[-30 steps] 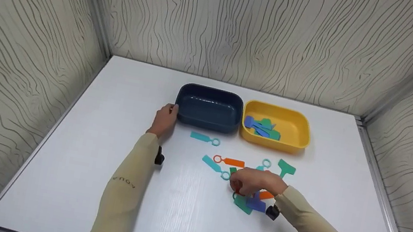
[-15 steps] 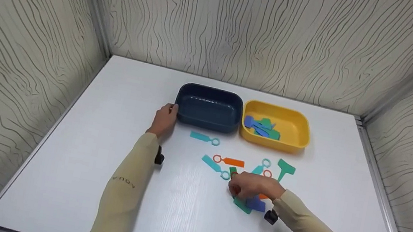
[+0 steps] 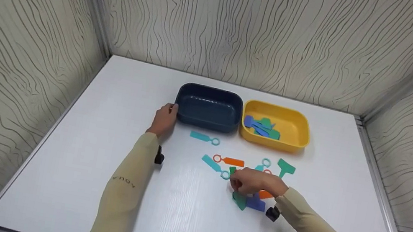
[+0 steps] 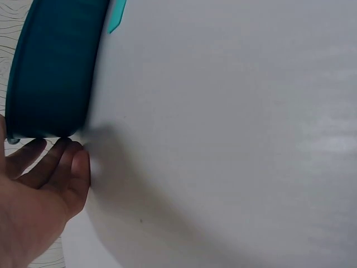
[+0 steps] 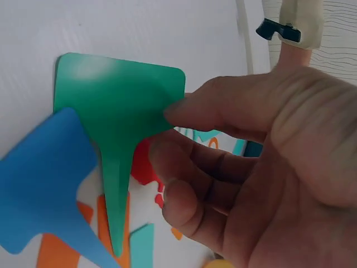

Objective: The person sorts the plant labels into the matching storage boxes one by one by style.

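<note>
My right hand (image 3: 250, 182) is low over a loose pile of flat plastic labels. In the right wrist view, its thumb and forefinger pinch a green T-shaped plant label (image 5: 120, 89) at one corner of the wide head. A blue T-shaped label (image 5: 44, 178) overlaps beside it, with orange pieces (image 5: 58, 251) underneath. My left hand (image 3: 163, 120) rests its fingertips against the left end of a dark blue bin (image 3: 207, 124), the fingers only slightly bent in the left wrist view. Part of the pile is hidden under my right hand.
A yellow bin (image 3: 290, 145) holding several blue and green labels stands right of the dark one. Turquoise ring tags (image 3: 200, 136), an orange ring tag (image 3: 233, 162) and another green T-shaped label (image 3: 286, 167) lie on the white table (image 3: 179, 222). Patterned walls enclose it.
The green label at the pile's front has turned and shifted slightly under my right hand, which dipped and rose a little. My left hand and both bins stay put.
</note>
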`<control>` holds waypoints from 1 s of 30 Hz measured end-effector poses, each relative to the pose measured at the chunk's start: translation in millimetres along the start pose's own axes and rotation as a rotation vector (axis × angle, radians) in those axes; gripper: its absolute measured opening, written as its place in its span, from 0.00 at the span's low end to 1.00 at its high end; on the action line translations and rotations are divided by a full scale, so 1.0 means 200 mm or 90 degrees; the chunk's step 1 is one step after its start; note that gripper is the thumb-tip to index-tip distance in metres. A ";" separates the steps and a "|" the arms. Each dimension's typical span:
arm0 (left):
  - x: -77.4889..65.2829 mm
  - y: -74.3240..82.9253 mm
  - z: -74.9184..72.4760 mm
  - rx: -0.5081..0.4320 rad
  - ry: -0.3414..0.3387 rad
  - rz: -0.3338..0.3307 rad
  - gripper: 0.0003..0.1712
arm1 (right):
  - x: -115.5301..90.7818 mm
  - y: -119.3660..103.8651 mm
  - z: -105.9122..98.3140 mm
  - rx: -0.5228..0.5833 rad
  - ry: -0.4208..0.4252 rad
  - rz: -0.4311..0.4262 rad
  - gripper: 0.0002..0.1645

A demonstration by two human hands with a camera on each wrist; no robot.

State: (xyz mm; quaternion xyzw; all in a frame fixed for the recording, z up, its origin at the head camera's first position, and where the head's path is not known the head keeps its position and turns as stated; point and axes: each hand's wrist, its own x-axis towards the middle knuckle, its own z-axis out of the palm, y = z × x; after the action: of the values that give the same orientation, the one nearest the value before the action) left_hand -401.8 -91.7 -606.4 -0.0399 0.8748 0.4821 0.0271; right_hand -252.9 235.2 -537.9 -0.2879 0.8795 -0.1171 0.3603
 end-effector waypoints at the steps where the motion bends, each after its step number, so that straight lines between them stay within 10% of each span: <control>1: 0.00 0.00 0.00 0.000 -0.002 -0.003 0.32 | 0.00 0.00 -0.01 0.010 0.003 -0.003 0.09; 14: 0.00 0.00 0.00 -0.006 -0.005 -0.013 0.31 | -0.07 0.07 -0.16 0.031 0.214 -0.080 0.03; 30: 0.00 0.00 0.00 -0.008 -0.001 0.005 0.30 | -0.19 0.25 -0.36 0.185 0.413 -0.029 0.07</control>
State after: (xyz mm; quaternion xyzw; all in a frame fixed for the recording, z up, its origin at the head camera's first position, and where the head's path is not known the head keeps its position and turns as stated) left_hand -402.8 -91.6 -605.9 -0.0360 0.8719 0.4877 0.0260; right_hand -303.1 296.9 -485.3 -0.2006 0.9157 -0.3344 0.0970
